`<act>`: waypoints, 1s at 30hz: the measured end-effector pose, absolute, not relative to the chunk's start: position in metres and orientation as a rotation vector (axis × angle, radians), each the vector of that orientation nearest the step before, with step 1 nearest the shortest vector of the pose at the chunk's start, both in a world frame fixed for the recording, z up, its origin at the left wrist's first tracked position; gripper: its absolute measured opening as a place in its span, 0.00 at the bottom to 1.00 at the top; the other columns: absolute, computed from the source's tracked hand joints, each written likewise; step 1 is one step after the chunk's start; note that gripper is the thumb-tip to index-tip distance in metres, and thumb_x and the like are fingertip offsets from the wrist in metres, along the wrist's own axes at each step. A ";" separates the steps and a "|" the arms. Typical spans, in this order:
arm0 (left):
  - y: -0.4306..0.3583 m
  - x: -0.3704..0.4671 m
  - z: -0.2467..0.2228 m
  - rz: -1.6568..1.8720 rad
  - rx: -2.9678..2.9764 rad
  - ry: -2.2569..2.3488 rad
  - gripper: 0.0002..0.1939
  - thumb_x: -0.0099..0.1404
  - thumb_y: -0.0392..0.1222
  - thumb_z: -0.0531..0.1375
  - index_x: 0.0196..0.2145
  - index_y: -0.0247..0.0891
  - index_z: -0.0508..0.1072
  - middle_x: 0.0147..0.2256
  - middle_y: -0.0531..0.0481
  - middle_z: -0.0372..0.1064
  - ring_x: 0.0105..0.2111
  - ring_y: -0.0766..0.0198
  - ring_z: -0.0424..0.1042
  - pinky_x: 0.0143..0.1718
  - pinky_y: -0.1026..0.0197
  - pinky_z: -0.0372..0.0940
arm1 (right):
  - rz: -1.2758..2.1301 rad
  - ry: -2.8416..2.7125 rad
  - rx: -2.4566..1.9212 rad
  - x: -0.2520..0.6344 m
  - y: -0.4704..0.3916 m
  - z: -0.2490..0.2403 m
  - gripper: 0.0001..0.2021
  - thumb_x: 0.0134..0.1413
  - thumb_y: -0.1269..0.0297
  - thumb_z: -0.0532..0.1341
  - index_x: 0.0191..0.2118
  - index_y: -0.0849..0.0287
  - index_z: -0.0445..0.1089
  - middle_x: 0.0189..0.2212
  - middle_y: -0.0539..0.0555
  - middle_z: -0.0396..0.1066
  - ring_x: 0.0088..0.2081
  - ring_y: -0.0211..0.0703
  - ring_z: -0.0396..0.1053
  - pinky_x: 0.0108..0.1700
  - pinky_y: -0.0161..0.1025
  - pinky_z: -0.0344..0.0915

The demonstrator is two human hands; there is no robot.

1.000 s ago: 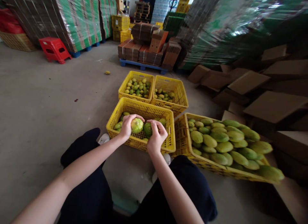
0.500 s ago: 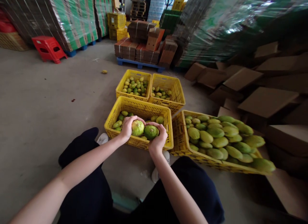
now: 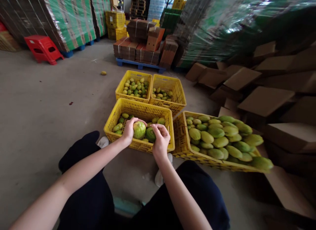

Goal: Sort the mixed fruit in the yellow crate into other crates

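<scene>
In my left hand [image 3: 129, 130] is a yellow-green, ribbed papaya [image 3: 139, 130], the fingers curled over its far side. My right hand [image 3: 161, 137] is closed around a darker green papaya [image 3: 150, 134], its thumb and index fingertip close together at the top of the fruit. The two papayas sit side by side, nearly end-on to me. Both hands are above the near yellow crate [image 3: 111, 131], which has some green fruit [image 3: 118, 127] at its left and more at its right end, partly hidden by my hands.
At right stands a yellow crate [image 3: 181, 141] heaped with papayas [image 3: 221, 142]. Two yellow crates [image 3: 133, 73] [image 3: 169, 78] of fruit stand behind. Loose cardboard boxes [image 3: 266, 100] lie at far right. A red stool [image 3: 43, 48] and one fallen fruit [image 3: 103, 72] are on the floor.
My right hand's fingers have shifted from wrapping the green papaya's side to a bent, pinched pose at its top. The view has turned slightly right.
</scene>
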State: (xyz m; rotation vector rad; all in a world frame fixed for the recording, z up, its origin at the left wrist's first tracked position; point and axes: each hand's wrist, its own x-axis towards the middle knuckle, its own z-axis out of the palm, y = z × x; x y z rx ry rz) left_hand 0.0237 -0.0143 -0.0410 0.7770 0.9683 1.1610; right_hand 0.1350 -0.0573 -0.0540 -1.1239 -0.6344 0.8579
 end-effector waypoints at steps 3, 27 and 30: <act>-0.011 0.026 -0.037 1.066 0.539 0.925 0.16 0.55 0.46 0.52 0.24 0.37 0.78 0.24 0.43 0.77 0.32 0.52 0.79 0.35 0.56 0.72 | 0.916 -0.660 -1.101 0.139 -0.057 -0.053 0.13 0.45 0.52 0.71 0.26 0.56 0.74 0.27 0.47 0.72 0.33 0.39 0.67 0.39 0.37 0.63; 0.003 0.012 -0.016 0.661 -0.031 0.892 0.26 0.72 0.51 0.47 0.50 0.27 0.73 0.24 0.40 0.73 0.19 0.58 0.73 0.15 0.63 0.69 | 1.717 -0.463 -1.150 0.165 -0.047 -0.045 0.34 0.54 0.30 0.53 0.29 0.60 0.74 0.14 0.54 0.70 0.15 0.41 0.67 0.12 0.32 0.50; 0.004 0.012 -0.020 0.657 -0.048 0.878 0.24 0.72 0.49 0.47 0.50 0.27 0.73 0.24 0.39 0.73 0.20 0.58 0.73 0.15 0.63 0.68 | 1.742 -0.442 -1.160 0.165 -0.046 -0.046 0.34 0.55 0.29 0.52 0.26 0.59 0.73 0.13 0.54 0.70 0.12 0.39 0.64 0.12 0.32 0.51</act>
